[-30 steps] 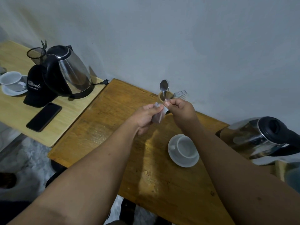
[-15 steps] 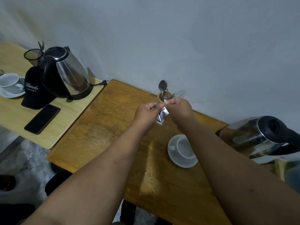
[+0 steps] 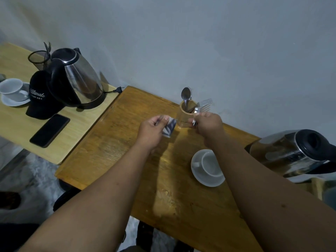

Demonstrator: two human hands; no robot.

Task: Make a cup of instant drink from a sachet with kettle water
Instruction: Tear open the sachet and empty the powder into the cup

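Fingers, left hand [image 3: 151, 130]: thumb and forefinger pinched on the upper edge of the sachet [image 3: 169, 128], the other fingers curled in.
Fingers, right hand [image 3: 209, 124]: closed on a thin silvery strip [image 3: 195, 116] that pokes up from the fist; what the strip is cannot be told for sure.
Sachet look: small, silvery foil with dark streaks, crumpled, hanging down from the pinch, blurred.
Sachet place: in the air above the brown desk [image 3: 116, 151], at the tips of the left fingers, apart from the right hand, with a clear gap between the two hands.
Cup [image 3: 211, 163]: white, on a white saucer [image 3: 203, 177], on the brown desk below the right forearm, nearer the person than the sachet.
Holder [image 3: 186, 116]: wooden, by the wall, with a spoon [image 3: 186, 94] and forks [image 3: 205, 104] standing in it, behind the gap between the hands.
Near kettle [image 3: 291, 155]: steel with black lid, at the right edge.
Far kettle [image 3: 76, 79]: on the paler desk [image 3: 16, 124] to the left, beside a black cap [image 3: 39, 99], a phone [image 3: 50, 130] and a second cup [image 3: 11, 88].
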